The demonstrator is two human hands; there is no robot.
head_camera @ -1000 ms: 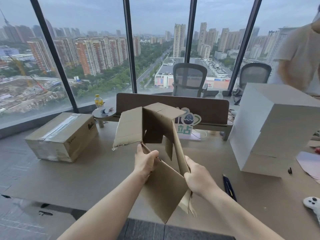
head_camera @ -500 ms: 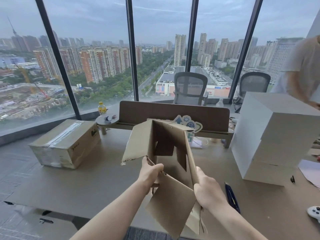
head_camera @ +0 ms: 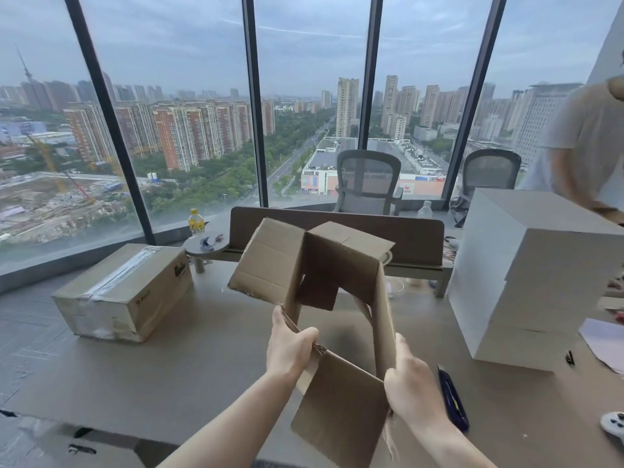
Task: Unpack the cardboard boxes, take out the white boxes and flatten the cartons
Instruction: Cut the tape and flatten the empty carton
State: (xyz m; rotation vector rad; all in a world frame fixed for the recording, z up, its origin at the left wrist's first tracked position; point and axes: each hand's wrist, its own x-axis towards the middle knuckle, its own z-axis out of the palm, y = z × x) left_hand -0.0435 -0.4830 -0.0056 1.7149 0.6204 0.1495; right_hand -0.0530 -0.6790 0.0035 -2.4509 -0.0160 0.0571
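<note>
One open, empty brown cardboard carton [head_camera: 337,298] is held up over the grey worktop [head_camera: 189,373]; left hand [head_camera: 290,349] and right hand [head_camera: 410,383] each curl fingers round an edge; one taped brown carton [head_camera: 125,292] sits left; two stacked white boxes [head_camera: 526,282] stand right; the held carton has spread wider than before.

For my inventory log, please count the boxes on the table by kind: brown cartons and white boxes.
Brown cartons: 2, the opened carton held in both hands, and the taped carton on the table.
White boxes: 3, stacked at the right.
Total: 5
</note>
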